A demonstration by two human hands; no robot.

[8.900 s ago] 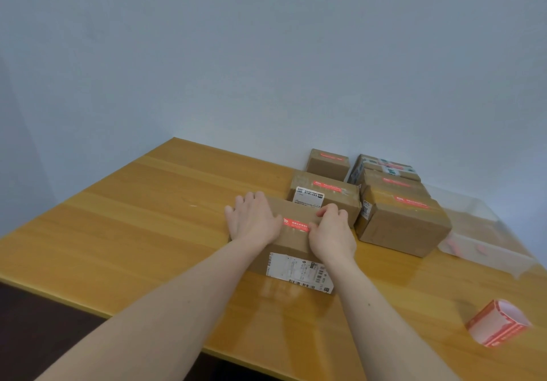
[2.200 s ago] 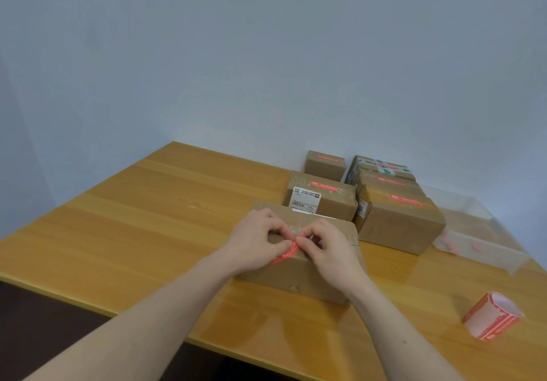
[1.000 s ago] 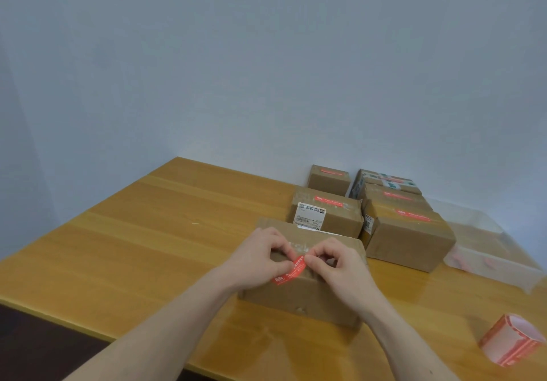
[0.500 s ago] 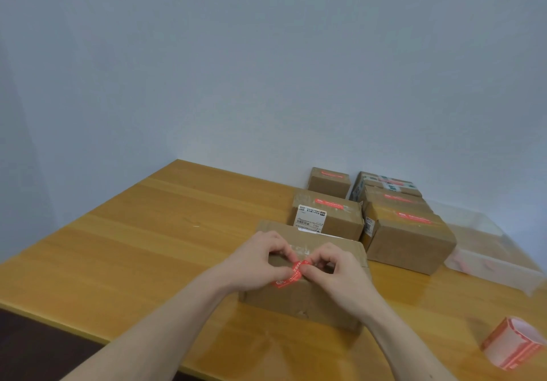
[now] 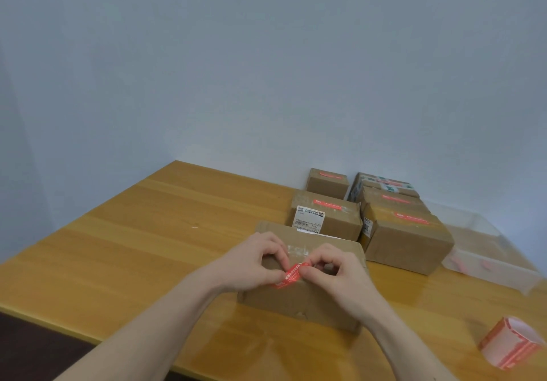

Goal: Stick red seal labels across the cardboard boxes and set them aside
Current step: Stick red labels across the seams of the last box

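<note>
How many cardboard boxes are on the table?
6: one under the hands, one just behind it with a white label, a small one at the wall, and three in a row at right. More may hide behind.

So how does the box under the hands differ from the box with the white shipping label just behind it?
The near box has no seal stuck flat on top; the hands pinch a red label over it. The labelled box already carries a red seal on top. The near box looks larger and lies closer to the table edge. Both are brown cardboard.
</note>
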